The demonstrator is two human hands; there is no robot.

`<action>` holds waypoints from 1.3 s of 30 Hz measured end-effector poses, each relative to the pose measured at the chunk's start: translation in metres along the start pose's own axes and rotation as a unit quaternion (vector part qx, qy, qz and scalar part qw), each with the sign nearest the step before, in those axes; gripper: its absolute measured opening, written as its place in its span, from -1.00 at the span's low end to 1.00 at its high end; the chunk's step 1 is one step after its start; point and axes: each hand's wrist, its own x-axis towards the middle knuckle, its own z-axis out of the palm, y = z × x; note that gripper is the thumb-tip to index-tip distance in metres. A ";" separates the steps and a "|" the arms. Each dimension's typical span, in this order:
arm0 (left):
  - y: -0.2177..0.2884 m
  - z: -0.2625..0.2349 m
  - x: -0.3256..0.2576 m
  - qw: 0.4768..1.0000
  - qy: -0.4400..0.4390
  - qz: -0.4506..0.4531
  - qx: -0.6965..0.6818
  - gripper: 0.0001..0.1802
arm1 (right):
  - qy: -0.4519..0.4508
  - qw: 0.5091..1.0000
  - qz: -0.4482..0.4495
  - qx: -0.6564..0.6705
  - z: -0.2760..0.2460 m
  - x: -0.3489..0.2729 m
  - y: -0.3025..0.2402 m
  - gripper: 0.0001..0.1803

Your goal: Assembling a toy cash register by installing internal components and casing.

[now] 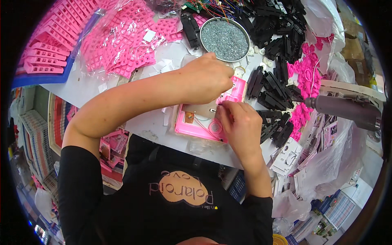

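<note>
Both hands, left [210, 77] and right [241, 122], pinch at an open pink casing [196, 124].

Two hands, the left hand [208, 77] and the right hand [241, 122], meet over one open pink plastic casing [196, 126]. Just beyond the left hand sits one round metal tin of screws [225, 39] (the screws themselves are too many to count). Right of the right hand lies one electric screwdriver [347, 109].

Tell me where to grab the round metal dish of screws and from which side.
Grip the round metal dish by its raised rim, from its near-left edge. It is shallow and full of loose screws, so keep it level. Black plastic parts crowd its right side; the left hand is nearest.
</note>
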 end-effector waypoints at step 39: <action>0.002 -0.020 0.027 0.965 -0.170 -0.178 -0.085 -0.88 | 0.057 0.996 -0.051 0.056 0.011 0.023 0.030 -0.87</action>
